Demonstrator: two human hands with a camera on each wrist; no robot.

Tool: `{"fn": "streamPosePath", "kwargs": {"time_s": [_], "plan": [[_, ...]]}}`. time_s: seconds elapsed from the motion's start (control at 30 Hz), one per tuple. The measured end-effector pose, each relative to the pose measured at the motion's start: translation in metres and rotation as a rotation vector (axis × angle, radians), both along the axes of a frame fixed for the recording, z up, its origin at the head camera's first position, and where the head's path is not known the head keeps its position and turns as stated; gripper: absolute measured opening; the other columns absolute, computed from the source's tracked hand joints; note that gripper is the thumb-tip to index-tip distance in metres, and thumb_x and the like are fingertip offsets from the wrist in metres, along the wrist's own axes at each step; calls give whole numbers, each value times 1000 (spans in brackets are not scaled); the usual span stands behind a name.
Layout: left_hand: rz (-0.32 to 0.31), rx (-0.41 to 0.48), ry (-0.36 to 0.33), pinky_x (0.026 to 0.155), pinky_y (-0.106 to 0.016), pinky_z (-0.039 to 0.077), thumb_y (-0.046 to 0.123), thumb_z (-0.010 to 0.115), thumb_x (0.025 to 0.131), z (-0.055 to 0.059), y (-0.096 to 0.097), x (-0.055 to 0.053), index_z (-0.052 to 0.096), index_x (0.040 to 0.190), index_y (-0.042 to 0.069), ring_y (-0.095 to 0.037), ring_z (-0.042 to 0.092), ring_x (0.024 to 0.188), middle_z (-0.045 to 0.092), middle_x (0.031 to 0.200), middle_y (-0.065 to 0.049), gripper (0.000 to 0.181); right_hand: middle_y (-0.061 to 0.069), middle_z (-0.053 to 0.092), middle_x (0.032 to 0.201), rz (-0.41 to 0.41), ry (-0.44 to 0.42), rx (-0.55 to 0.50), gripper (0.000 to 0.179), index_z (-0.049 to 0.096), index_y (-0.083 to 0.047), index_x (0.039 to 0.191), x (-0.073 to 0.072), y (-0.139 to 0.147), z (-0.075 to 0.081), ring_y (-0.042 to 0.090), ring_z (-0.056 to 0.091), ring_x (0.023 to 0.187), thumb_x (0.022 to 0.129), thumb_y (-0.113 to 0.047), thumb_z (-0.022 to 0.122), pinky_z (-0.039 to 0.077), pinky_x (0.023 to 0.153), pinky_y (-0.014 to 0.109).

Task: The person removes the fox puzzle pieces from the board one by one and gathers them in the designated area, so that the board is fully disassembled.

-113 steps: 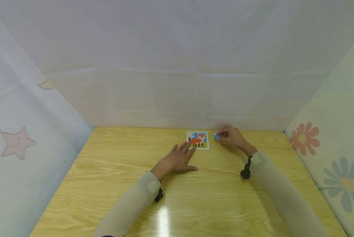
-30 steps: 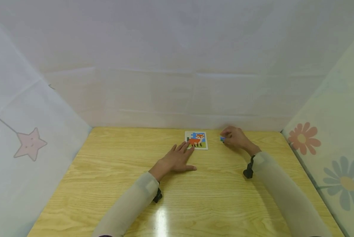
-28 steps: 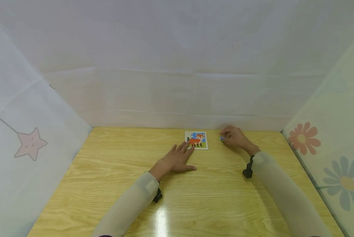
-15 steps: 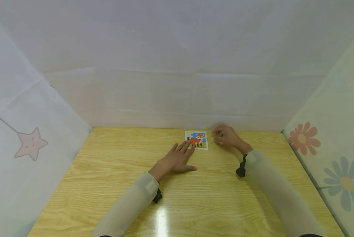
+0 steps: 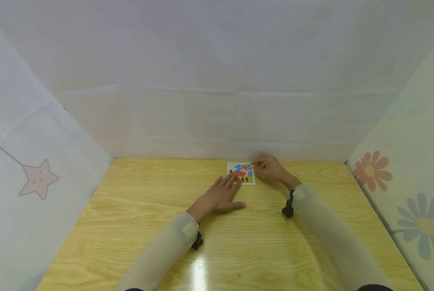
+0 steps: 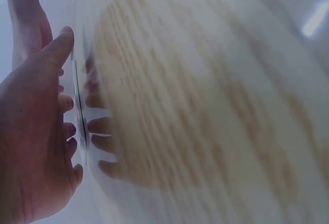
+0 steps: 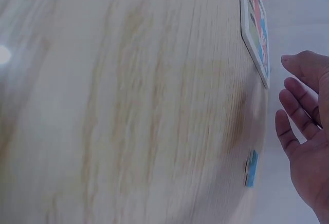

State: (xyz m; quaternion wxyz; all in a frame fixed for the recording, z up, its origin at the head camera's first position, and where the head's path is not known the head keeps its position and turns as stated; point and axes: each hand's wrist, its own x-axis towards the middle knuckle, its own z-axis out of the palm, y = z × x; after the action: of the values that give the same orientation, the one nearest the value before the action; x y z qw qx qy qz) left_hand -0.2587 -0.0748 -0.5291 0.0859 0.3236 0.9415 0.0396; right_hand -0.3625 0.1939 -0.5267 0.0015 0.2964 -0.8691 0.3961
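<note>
A small jigsaw puzzle (image 5: 253, 183) of an orange fox in a white frame lies near the table's back edge. At its upper left, bare white patches show in the picture. My left hand (image 5: 222, 197) lies with spread fingers, their tips on the puzzle's lower left part. Beside the puzzle's right edge, my right hand (image 5: 272, 168) hovers with loosely bent fingers; in the right wrist view nothing shows between its thumb and fingers (image 7: 295, 103). A blue puzzle piece (image 7: 252, 168) lies on the table below this hand, hidden in the head view.
The wooden table (image 5: 137, 218) meets a pale cloth wall (image 5: 188, 113) just behind the puzzle. Cloth sides with a pink star (image 5: 39, 179) and printed flowers (image 5: 370, 171) flank it. Each wrist wears a black camera (image 5: 288, 208).
My right hand first drew the blue piece to the right, then let it go and moved left to the puzzle's right edge. My left hand stays on the puzzle.
</note>
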Motion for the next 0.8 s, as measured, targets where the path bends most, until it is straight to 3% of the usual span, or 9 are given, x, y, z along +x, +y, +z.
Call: {"fn": "streamPosePath", "kwargs": {"time_s": [0.4, 0.57, 0.8], "plan": [[24, -29, 7, 132, -50, 11, 77, 37, 103, -10, 5, -6, 12, 172, 16, -31, 3, 165, 3, 178, -15, 96, 26, 72, 113, 79, 43, 40, 31, 74, 11, 120, -12, -21, -5, 43, 67, 105, 90, 5, 80, 55, 92, 59], [32, -38, -1, 132, -48, 15, 78, 36, 102, -10, 6, -7, 12, 172, 16, -29, 2, 165, 0, 179, -13, 97, 23, 74, 111, 92, 67, 73, 30, 74, 10, 119, -16, -29, -7, 38, 69, 100, 90, 5, 79, 59, 86, 52], [30, -52, -23, 133, -47, 13, 80, 35, 101, -11, 9, -9, 10, 173, 17, -28, -2, 165, -5, 179, -11, 99, 24, 74, 109, 94, 48, 64, 26, 75, 10, 117, -13, -37, -7, 39, 70, 97, 92, 7, 76, 59, 87, 54]]}}
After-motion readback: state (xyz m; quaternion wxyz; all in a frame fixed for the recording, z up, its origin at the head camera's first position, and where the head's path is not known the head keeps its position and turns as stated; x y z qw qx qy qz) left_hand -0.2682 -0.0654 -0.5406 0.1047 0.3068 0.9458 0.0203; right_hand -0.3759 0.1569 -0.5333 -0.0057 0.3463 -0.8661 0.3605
